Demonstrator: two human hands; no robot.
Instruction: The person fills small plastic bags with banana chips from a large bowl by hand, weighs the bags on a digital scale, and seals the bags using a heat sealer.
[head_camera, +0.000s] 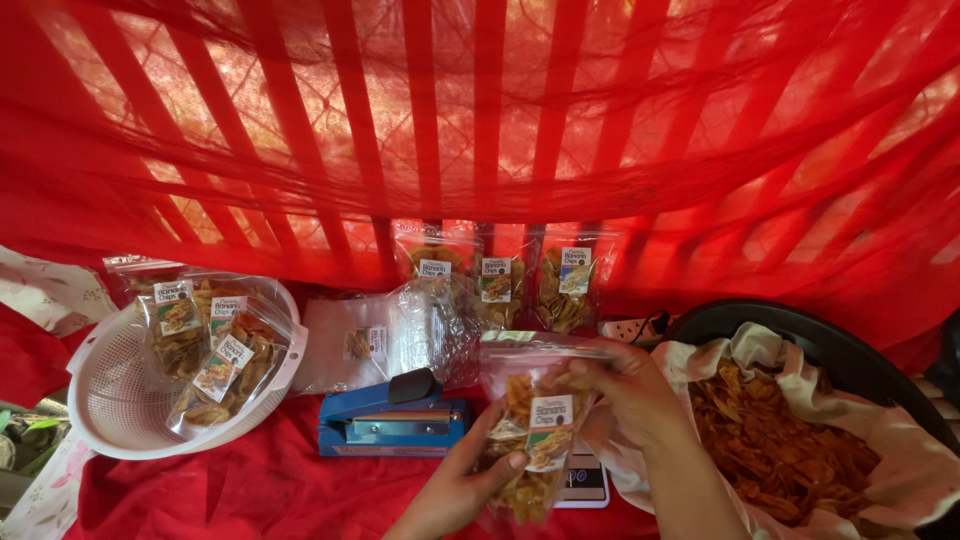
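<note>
- Left hand (462, 490) cupped under the lower half of a clear bag of chips (535, 430), thumb pressed on the front near its label, fingers closed around the pouch.
- Right hand (625, 390) pinching the bag's upper edge from the right side, fingers narrowed on the plastic near the mouth.
- Bag held upright above the table, just in front of the blue heat sealer (392, 425); long axis close to vertical, open mouth up and leaning slightly away, label facing the camera.
- Directly below, partly hidden by the bag, a small scale (585, 482) on the red cloth (250, 485).
- To the right, a dark basin (840, 345) lined with pale cloth and heaped with loose chips (775, 440).
- To the left, a white basket (110, 400) holding several filled bags; more filled bags (500, 280) standing against the red netting behind.
- Likely risks: chips spilling if the pouch tips forward, since the mouth looks unsealed; brittle chips cracking under a tight left-hand squeeze; slick plastic slipping from the right-hand pinch.
</note>
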